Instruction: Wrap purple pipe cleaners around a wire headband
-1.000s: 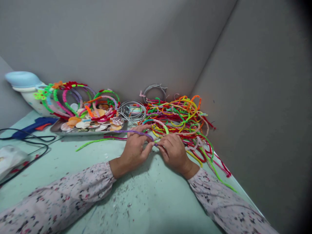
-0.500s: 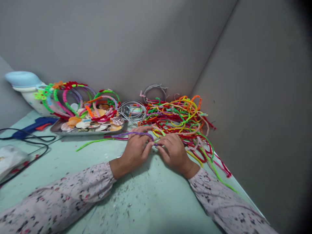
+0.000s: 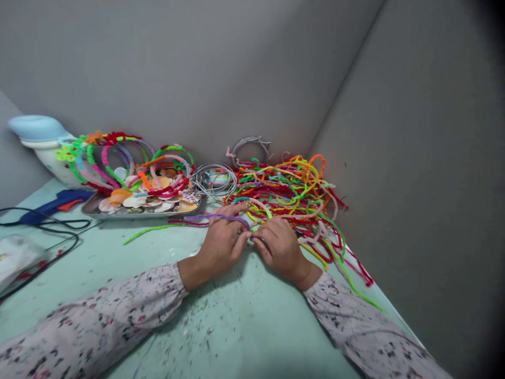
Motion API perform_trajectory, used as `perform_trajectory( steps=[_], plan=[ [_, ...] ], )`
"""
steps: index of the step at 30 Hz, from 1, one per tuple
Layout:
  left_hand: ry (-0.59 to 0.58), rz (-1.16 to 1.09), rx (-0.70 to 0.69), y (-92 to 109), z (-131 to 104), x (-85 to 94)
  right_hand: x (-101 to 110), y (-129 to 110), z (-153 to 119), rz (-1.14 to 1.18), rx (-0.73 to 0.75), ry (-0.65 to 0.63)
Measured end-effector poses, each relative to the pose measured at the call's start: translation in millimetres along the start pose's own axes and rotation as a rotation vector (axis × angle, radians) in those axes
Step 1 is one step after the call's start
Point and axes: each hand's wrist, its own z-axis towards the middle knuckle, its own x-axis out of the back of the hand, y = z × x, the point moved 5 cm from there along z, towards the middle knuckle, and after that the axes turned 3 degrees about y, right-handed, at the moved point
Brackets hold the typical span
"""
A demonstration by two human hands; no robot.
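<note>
At the centre, my left hand (image 3: 223,243) pinches a purple pipe cleaner (image 3: 216,215), which runs over its fingers and trails off to the left. My right hand (image 3: 279,246) is closed at the same strand, its fingertips almost touching those of the left. A strand with pink and light green parts (image 3: 269,213) rises between the hands; its lower end is hidden by the fingers. Right behind the hands lies a tangled heap of colourful pipe cleaners (image 3: 292,181).
A metal tray (image 3: 138,215) of shells, with fuzzy hoops on it, stands back left. Beside it are coiled grey wire (image 3: 215,181), a blue glue gun (image 3: 51,206) with a black cable, and a white container (image 3: 55,158). A plastic bag (image 3: 18,258) lies far left. Grey walls enclose the table.
The purple pipe cleaner's free end has drawn in to the right. The pink and green strand stands slightly farther right. Both hands have barely shifted.
</note>
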Motion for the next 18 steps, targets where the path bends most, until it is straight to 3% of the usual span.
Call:
perform_trajectory(
  steps=[18],
  plan=[
    [-0.014,-0.057,0.109,-2.7,0.8,-1.2,1.1,-8.4,-0.6,-0.098,0.083,0.038]
  ],
)
